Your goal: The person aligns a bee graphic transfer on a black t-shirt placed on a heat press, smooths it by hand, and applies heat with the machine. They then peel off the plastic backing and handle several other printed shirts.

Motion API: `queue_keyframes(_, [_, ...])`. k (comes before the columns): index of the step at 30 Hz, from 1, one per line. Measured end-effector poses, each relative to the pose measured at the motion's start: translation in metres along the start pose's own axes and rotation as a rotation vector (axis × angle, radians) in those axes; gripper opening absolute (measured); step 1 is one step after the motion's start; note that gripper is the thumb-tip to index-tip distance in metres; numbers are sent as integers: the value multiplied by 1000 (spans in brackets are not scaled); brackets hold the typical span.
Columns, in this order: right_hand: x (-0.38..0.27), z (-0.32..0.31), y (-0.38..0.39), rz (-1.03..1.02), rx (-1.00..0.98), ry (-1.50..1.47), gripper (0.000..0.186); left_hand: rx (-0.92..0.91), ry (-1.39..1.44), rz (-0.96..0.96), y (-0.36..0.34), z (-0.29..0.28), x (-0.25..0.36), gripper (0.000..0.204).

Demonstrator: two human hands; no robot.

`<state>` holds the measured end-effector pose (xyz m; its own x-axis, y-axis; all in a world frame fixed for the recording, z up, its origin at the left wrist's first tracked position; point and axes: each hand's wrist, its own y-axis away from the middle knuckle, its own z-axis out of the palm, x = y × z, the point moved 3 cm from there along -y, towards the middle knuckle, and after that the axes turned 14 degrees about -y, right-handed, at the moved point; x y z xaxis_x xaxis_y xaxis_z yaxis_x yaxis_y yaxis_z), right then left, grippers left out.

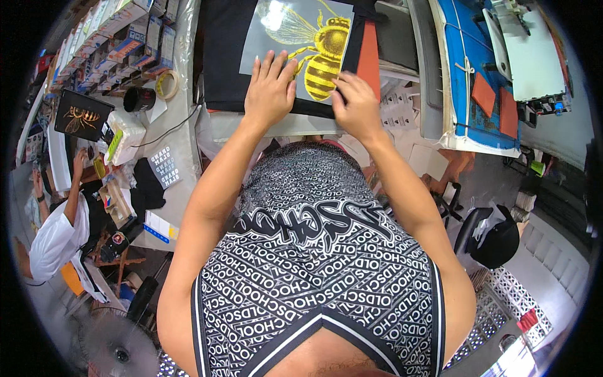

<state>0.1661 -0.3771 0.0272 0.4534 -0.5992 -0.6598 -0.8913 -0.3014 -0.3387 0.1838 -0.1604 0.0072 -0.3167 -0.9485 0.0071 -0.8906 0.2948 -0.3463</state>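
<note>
A clear film sheet [286, 53] printed with a large yellow and black bee [331, 44] lies on folded black cloth [221, 81], probably a garment. My left hand [270, 91] rests flat on the sheet's lower left part, fingers spread and pointing away from me. At the lower right corner, my right hand [357, 103] has its fingers bent around the sheet's edge, with thumb and forefinger close together there. That corner is partly hidden under the hand. An orange-red pad [369, 60] shows from beneath the cloth on the right.
On the left table stand a black mug [139, 99], a tape roll [167, 84] and stacked boxes [129, 44]. A black panel with a bee print [83, 115] is beside them. Another person in a white shirt [59, 242] works there. A blue-covered table [468, 69] stands at right.
</note>
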Motion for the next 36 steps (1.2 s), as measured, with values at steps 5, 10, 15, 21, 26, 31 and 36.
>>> queue_keyframes(5, [-10,4,44,642,155,-356,36,51,58,18,1,-9,0,38])
queue_keyframes(10, [0,25,37,1044,221,-683,43,14,305,151,8,-17,26,35])
queue_keyframes(15, [-1,17,30,1049,194,-878,13,40,386,224,3,-21,42,34])
queue_keyframes(21, [-11,25,31,1131,299,-1092,29,-24,386,211,-8,-23,43,22])
queue_keyframes(26, [-10,25,29,1098,383,-1156,46,-237,578,36,-21,-19,39,14])
queue_keyframes(31, [-12,25,29,1079,372,-1063,49,-550,620,-98,-34,-13,36,20])
queue_keyframes(36, [-12,26,30,1093,404,-1045,51,-653,599,-118,-42,-14,33,22])
